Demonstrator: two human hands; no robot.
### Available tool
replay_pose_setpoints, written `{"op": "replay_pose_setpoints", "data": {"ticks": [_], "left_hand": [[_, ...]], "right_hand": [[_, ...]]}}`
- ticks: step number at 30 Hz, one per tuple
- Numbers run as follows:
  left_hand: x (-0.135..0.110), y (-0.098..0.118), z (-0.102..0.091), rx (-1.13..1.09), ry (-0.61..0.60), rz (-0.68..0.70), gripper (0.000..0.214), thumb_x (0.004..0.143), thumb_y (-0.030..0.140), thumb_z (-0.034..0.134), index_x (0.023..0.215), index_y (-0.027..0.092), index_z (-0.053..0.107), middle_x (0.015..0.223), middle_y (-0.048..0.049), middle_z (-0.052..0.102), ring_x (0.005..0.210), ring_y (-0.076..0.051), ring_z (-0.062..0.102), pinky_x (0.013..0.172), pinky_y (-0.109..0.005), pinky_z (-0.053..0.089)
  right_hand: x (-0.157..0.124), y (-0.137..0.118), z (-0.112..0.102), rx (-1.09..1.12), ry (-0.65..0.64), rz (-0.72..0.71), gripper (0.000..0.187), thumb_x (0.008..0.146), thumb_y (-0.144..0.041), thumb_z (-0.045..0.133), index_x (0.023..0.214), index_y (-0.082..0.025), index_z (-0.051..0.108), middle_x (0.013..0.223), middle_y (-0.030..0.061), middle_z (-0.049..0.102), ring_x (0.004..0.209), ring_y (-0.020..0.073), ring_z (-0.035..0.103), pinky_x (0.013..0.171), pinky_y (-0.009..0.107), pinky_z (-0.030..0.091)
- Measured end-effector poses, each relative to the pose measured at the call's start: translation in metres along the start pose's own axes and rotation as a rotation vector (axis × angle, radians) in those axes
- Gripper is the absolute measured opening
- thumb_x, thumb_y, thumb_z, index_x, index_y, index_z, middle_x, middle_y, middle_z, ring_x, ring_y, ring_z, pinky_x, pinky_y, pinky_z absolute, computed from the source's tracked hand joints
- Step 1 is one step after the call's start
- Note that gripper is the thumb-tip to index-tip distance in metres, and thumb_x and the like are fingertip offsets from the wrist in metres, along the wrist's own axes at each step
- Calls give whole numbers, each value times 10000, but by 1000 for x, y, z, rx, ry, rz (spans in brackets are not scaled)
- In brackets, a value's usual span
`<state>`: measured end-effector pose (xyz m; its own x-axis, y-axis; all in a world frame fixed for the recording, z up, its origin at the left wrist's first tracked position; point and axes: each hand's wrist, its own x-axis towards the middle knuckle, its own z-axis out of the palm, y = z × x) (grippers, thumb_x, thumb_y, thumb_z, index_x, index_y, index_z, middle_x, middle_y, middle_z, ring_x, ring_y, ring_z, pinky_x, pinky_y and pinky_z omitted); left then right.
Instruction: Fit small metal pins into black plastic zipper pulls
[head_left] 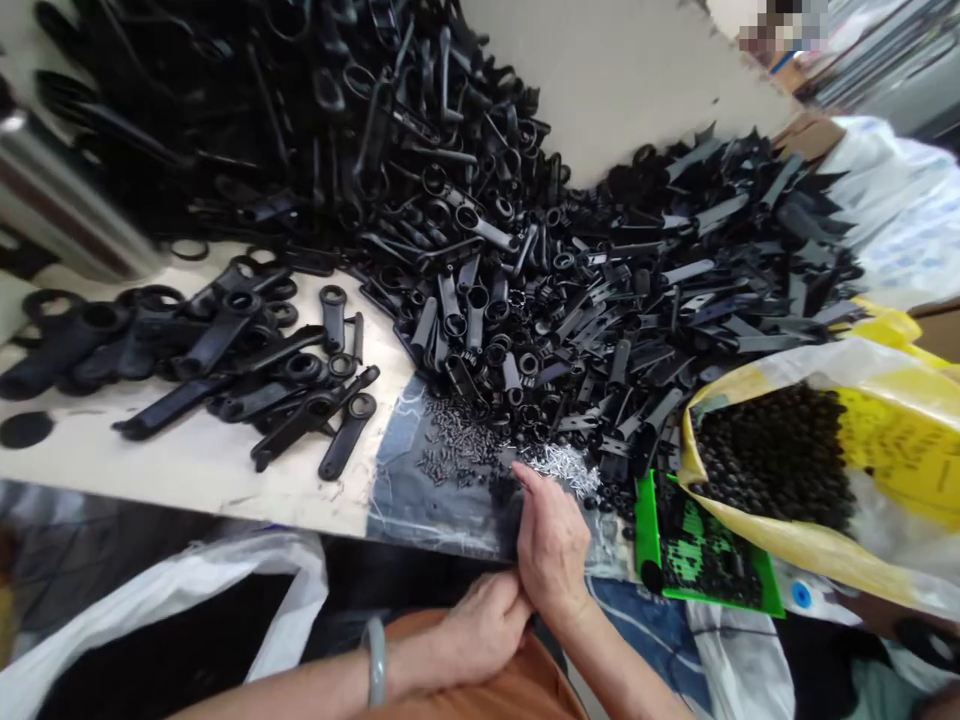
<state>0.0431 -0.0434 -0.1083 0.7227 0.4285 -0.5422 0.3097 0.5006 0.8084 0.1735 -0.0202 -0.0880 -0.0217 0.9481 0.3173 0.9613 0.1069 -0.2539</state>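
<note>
Loads of tiny silver pins (566, 468) sit near the front edge of the table (202, 485), right hand (555, 540) just beside them, left hand (484, 622) touching it; fingers bunched, can't tell if either's pinching anything. Dark screws (456, 440) just left, black parts (476, 315) heaped toward the back edge, green tray (647, 520) front right.

Fairly even, soft light falls over the scene, brightest on the bare pale tabletop (637, 80), while the heap of black parts (262, 130) sinks at upper left into murk—its pieces hard to separate there. The silver pins (562, 468) glint, and a pale highlight streaks the metal cylinder (75, 190). Wide-angle stretching and smearing spoil the edges—worst at left—and a pixelated patch covers part of the top right.
</note>
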Motion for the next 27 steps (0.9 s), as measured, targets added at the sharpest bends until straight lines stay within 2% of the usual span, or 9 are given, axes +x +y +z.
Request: {"op": "replay_pose_setpoints", "data": {"ticks": [5,9,12,14,17,20,22,24,27], "left_hand": [[-2,-3,-7,-68,-42,-14,212,905,326,520,772,247,665,840,-64,676,939,-268,584,1029,-383,417],[0,-4,-5,-171,-29,-25,258,916,377,551,710,256,649,779,-45,656,923,-260,590,1018,-370,425],[4,-3,-4,-264,-100,-53,357,910,470,563,645,235,601,599,2,579,648,-196,568,763,-341,507],[7,-2,-4,-348,-175,-69,357,858,536,610,713,210,619,578,21,581,492,-139,499,563,-288,456],[7,-4,-6,-485,-246,-49,449,721,596,707,890,186,640,711,-14,672,485,-109,543,505,-238,412],[-6,-5,-11,-554,-240,-28,520,650,627,731,892,183,611,700,-37,686,490,-122,584,515,-241,430],[-24,-1,-19,-567,-164,-14,488,637,568,776,887,206,565,647,0,656,467,-111,550,496,-227,408],[-46,11,-34,-517,19,32,448,643,447,824,903,231,530,646,52,616,473,-89,498,483,-204,360],[-78,36,-62,-139,598,168,283,681,307,806,783,214,559,634,75,518,571,-96,441,533,-208,341]], "right_hand": [[5,-2,-3,-3,-136,34,367,1073,-118,315,1243,-183,634,803,36,667,722,193,616,695,321,434],[6,-2,-5,8,-156,70,365,1070,-134,330,1229,-189,654,891,62,730,785,197,669,740,332,460],[4,0,-4,76,-88,74,326,1059,-143,382,1246,-193,645,1019,79,758,874,202,701,799,335,497],[1,1,-2,128,-22,54,302,1053,-158,407,1248,-191,634,1086,91,755,936,212,707,830,341,516],[-3,2,-1,231,58,82,249,1042,-229,473,1224,-193,639,1061,89,747,879,218,700,784,342,530],[-7,-2,-8,406,99,200,256,1014,-332,546,1210,-210,657,909,47,706,708,198,634,679,323,511],[-6,-7,-18,526,141,279,292,999,-396,565,1206,-218,667,848,31,661,683,197,593,653,318,492],[-1,-11,-28,670,187,374,329,984,-466,584,1187,-224,677,842,32,635,703,201,571,644,312,474],[15,-19,-34,991,58,533,416,948,-569,616,1168,-222,682,769,13,588,640,178,514,562,278,417]]}}
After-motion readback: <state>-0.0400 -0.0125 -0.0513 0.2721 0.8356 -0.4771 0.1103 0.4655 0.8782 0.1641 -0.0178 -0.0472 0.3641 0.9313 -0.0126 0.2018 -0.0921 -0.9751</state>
